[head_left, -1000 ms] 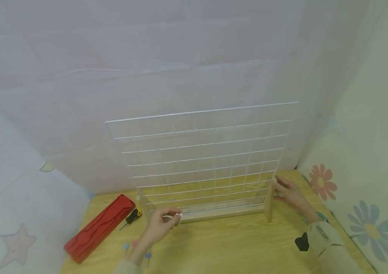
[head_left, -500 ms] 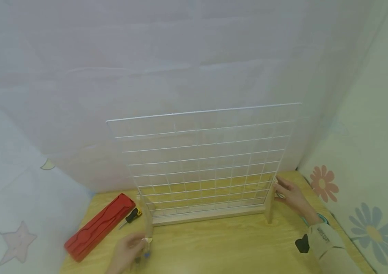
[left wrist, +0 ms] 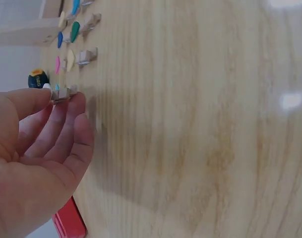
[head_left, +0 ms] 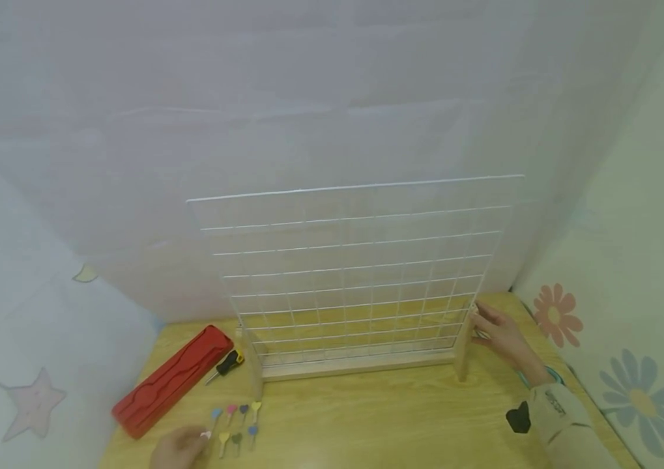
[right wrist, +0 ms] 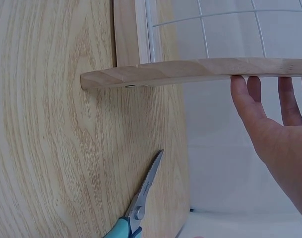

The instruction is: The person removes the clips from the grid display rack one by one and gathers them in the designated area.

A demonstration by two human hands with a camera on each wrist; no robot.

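My left hand (head_left: 176, 449) pinches a small wooden clothespin (left wrist: 61, 93) with a white top between thumb and fingertips, low over the table at the front left. Several mini clothespins with coloured heart tops (head_left: 232, 410) lie beside it in two rows. A white wire grid panel (head_left: 342, 268) stands upright in a wooden stand (head_left: 361, 366). My right hand (head_left: 502, 335) is at the stand's right upright (right wrist: 190, 71), its extended fingertips touching the outer face.
Left of the stand lie a red tray (head_left: 173, 381) and a screwdriver (head_left: 227, 363) with a black and yellow handle. Teal-handled scissors (right wrist: 139, 208) rest on the table near the right upright. Fabric with flower prints (head_left: 639, 404) hangs along the right side.
My left hand has moved from the stand's front bar down and left to the rows of clothespins, still pinching the white-topped one. The right hand has stayed at the upright.
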